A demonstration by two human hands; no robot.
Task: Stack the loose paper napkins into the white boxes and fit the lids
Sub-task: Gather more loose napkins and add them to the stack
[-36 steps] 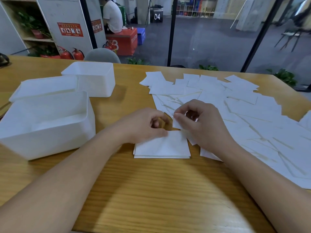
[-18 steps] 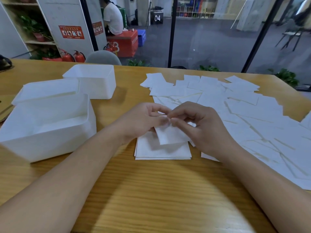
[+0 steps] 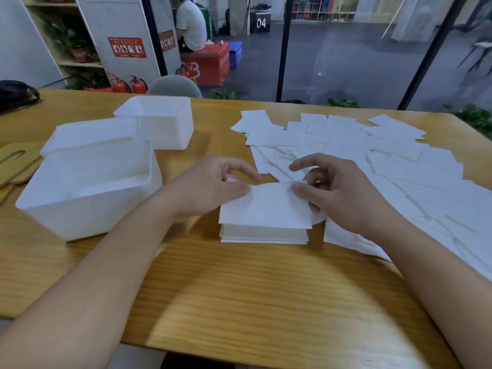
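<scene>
From the head camera, both hands pinch one napkin (image 3: 266,206) by its far corners, the left hand (image 3: 210,187) at its left and the right hand (image 3: 343,193) at its right, holding it over the small napkin stack (image 3: 263,234) on the worktop (image 3: 239,302). Loose napkins (image 3: 386,155) spread to the right. Two open white boxes (image 3: 90,187) and a lid (image 3: 90,134) sit on the left.

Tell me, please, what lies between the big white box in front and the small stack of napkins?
In the head view, the left hand and its forearm lie between the big white box and the napkin stack, over bare wooden table.
</scene>
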